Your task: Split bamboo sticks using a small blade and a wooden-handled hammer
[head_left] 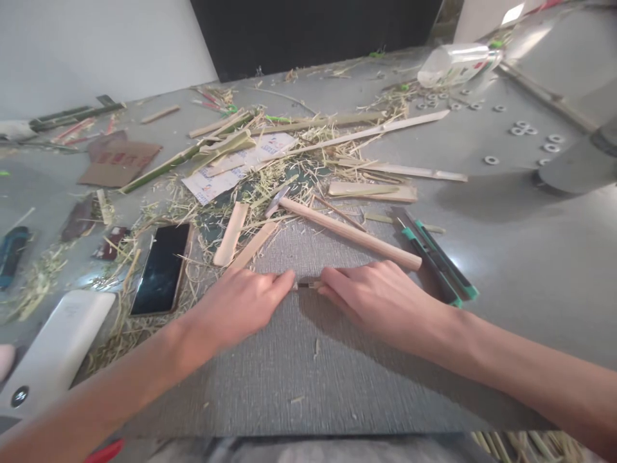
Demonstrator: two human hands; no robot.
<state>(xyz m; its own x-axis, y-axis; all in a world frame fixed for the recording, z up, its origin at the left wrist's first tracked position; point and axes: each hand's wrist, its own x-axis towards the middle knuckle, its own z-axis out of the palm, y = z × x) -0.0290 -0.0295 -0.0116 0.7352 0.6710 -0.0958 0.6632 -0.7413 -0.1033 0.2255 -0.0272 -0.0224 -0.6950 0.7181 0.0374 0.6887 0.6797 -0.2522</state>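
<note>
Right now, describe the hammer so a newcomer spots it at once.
On the table, find the grey mat. Just past the left hand and right hand, which meet on a small stick, the hammer lies slantwise. Unlike the flat bamboo strips to its left and the green knives to its right, it has a round pale handle and small metal head.

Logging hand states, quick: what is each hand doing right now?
Left hand: closed, fingertips pinching one end of a small strip.
Right hand: closed, fingertips pinching the other end of it.
</note>
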